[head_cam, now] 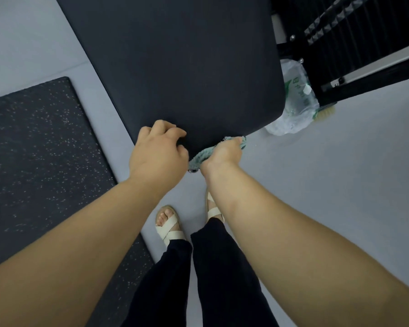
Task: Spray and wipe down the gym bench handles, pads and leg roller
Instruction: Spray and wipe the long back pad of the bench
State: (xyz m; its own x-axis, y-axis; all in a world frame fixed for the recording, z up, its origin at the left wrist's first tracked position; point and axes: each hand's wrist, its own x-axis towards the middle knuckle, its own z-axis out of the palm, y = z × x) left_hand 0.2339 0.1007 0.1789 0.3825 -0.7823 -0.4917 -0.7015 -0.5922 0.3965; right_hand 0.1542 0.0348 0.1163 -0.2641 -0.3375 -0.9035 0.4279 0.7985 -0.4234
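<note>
Bench pad (187, 67): near end lies under both grips. Right grip (224, 152) clenched on teal cloth (198, 159), held against the pad's near edge; its fingers and most of the cloth hidden. Left grip (158, 149) curled, holding nothing, fingertips on the pad top at the corner. Pad's long axis runs away toward frame top, leaning left; far end cut off. Plastic bag (293, 102) on floor (340, 185), partly behind the pad.
</note>
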